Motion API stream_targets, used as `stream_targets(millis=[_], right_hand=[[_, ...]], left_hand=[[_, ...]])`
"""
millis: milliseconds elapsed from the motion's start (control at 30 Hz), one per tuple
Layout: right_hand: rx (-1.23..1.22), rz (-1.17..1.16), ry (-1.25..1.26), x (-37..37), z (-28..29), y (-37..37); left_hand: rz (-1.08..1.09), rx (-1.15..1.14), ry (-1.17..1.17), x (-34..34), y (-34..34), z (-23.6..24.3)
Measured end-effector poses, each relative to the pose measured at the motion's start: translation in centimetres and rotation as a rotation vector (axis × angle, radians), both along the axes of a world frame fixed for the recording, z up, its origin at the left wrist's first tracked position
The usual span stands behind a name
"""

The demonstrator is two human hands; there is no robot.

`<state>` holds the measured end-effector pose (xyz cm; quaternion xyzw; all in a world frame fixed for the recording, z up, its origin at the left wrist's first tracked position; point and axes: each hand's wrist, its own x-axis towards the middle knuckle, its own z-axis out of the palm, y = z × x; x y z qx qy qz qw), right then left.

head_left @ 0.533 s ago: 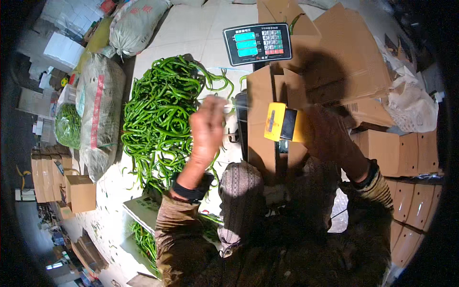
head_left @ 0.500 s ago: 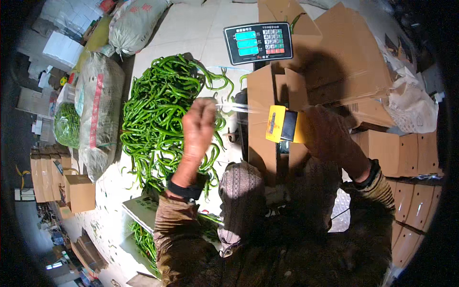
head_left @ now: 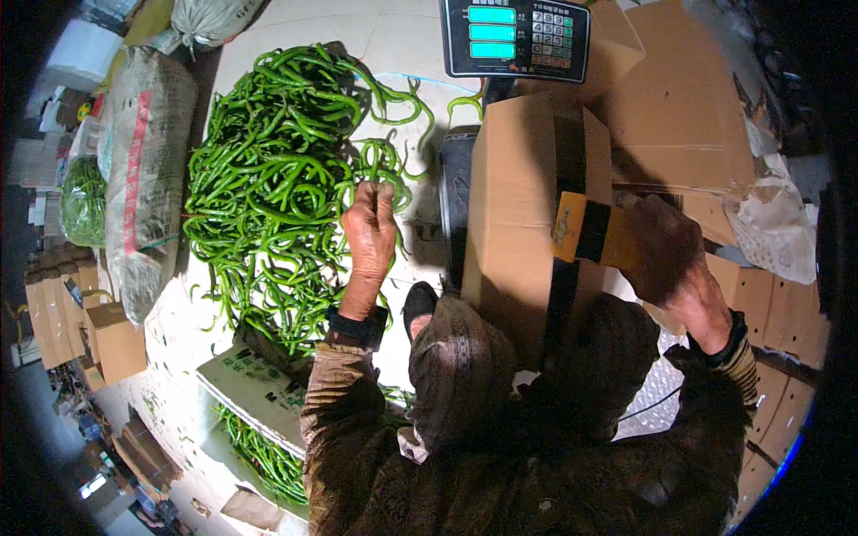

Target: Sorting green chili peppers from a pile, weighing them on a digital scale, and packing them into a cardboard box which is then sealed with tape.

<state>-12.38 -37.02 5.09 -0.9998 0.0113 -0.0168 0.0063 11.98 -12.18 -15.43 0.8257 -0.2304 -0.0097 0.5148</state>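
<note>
My left hand (head_left: 366,237) is pinched at the right edge of a pile of green chili peppers (head_left: 264,179); what lies between its fingertips is hard to make out. My right hand (head_left: 670,268), in shadow, grips a yellow tape dispenser (head_left: 569,228) over the right side of a long cardboard box (head_left: 505,205). The box rests on a black scale platform (head_left: 454,205), whose display panel (head_left: 527,67) rises beyond it. A dark band runs lengthwise along the box top; I cannot tell whether it is tape or a gap. My knees are below the box.
Woven sacks (head_left: 143,214) and a bagged bundle of greens (head_left: 82,205) lie at the left, with cartons (head_left: 114,344) nearby. A lidded box of peppers (head_left: 259,447) sits at lower left. Flattened cardboard (head_left: 679,98), white plastic (head_left: 773,201) and stacked cartons (head_left: 786,317) are at the right.
The view has shifted, moving the scene left and up. The dispenser has moved right and toward me. The clear tape strand stretched from my left hand earlier is no longer visible.
</note>
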Motion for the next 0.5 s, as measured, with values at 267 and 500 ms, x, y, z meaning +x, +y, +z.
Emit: stream_targets(millis=[267,500], right_hand=[[0.196,-0.188,0.023,-1.0,-5.3,-2.4],[0.349,-0.239,-0.004,-5.2,-12.6,-6.2]], left_hand=[[-0.071,0.15,-0.078,-3.8,-4.4,-8.1],[-0.304,0.309,0.078,-4.9,-6.7,-10.6]])
